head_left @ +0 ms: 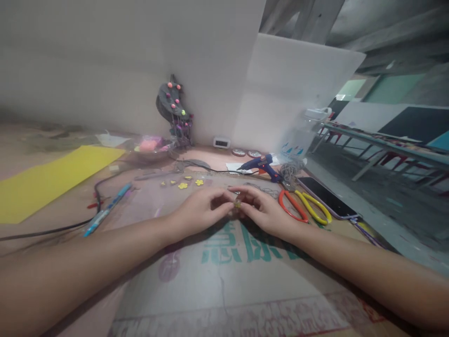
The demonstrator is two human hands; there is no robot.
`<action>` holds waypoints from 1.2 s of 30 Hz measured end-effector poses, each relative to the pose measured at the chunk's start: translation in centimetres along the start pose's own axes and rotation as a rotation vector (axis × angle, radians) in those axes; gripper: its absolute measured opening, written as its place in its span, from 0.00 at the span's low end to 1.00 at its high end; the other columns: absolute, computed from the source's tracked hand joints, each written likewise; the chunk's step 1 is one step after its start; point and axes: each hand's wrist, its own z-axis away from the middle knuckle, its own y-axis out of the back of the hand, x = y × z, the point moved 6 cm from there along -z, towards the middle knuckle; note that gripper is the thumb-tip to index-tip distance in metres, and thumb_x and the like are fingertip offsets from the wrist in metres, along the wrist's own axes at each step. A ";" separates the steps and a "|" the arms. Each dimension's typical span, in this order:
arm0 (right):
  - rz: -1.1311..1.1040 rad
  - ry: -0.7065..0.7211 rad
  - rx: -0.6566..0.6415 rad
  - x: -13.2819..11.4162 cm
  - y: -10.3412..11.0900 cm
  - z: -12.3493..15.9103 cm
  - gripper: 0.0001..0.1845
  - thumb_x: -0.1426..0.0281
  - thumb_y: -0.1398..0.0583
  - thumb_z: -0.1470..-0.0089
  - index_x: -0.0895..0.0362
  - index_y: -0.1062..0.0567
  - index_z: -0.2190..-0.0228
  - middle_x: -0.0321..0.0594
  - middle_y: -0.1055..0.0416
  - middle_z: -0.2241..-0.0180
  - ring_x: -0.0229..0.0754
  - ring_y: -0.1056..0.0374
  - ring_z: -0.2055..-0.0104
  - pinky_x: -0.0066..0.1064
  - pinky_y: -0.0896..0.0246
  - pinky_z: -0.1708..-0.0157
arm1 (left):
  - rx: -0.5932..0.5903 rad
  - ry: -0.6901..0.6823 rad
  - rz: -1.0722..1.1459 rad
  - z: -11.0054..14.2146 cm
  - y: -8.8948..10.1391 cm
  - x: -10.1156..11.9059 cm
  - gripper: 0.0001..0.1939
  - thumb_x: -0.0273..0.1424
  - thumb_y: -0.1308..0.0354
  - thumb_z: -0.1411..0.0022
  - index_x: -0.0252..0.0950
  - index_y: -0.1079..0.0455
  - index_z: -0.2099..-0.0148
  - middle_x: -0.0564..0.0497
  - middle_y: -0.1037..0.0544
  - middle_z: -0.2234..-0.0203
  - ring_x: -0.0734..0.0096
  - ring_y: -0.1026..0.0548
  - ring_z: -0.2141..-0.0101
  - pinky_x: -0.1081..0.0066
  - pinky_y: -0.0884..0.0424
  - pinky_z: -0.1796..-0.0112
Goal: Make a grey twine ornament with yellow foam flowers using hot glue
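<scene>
My left hand (206,208) and my right hand (261,208) meet over the middle of the work surface. Between their fingertips they pinch a small yellow piece (237,204), too small to make out fully; it resembles the flower pieces nearby. Just beyond my left hand lie a yellow flower (183,186) and another yellow flower cutout (199,182), along with a few smaller yellow bits (173,182). Scissors with one red and one yellow handle (312,206) rest to the right of my right hand.
A blue glue gun (261,164) with its cord lies behind my hands. A phone (328,196) is at the right edge. To the left are a blue pen (108,209), a yellow sheet (59,180) and a bowl (152,150). A grey crescent ornament (171,105) stands behind, near a small clock (221,142).
</scene>
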 end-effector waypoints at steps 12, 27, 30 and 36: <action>-0.287 -0.064 -0.124 0.6 -1.1 -0.3 0.30 0.72 0.43 0.44 0.50 0.42 0.42 0.40 0.28 0.57 0.35 0.30 0.67 0.31 0.31 0.65 | -0.007 0.035 0.146 -0.2 0.0 0.1 0.09 0.32 0.46 0.38 0.38 0.25 0.63 0.52 0.20 0.70 0.69 0.24 0.69 0.73 0.32 0.67; -0.033 -0.067 0.129 0.9 0.8 0.2 0.12 0.67 0.46 0.39 0.54 0.30 0.54 0.35 0.34 0.70 0.35 0.37 0.72 0.27 0.40 0.73 | 0.077 0.124 -0.014 -0.1 0.7 -0.9 0.08 0.32 0.48 0.40 0.35 0.30 0.67 0.52 0.23 0.71 0.69 0.27 0.69 0.72 0.33 0.68; -0.032 -0.020 0.163 0.3 1.1 0.5 0.12 0.67 0.47 0.38 0.54 0.31 0.53 0.33 0.37 0.73 0.34 0.39 0.73 0.27 0.41 0.73 | 0.091 0.127 -0.032 -0.1 0.7 -1.1 0.07 0.32 0.48 0.40 0.35 0.31 0.67 0.52 0.23 0.71 0.69 0.27 0.69 0.72 0.32 0.68; 0.040 0.072 0.196 -0.8 1.3 0.8 0.12 0.66 0.47 0.38 0.54 0.30 0.54 0.33 0.38 0.73 0.34 0.41 0.73 0.26 0.44 0.73 | 0.110 0.111 -0.044 0.1 0.7 -1.3 0.08 0.32 0.48 0.40 0.35 0.31 0.66 0.52 0.23 0.71 0.69 0.27 0.69 0.71 0.33 0.68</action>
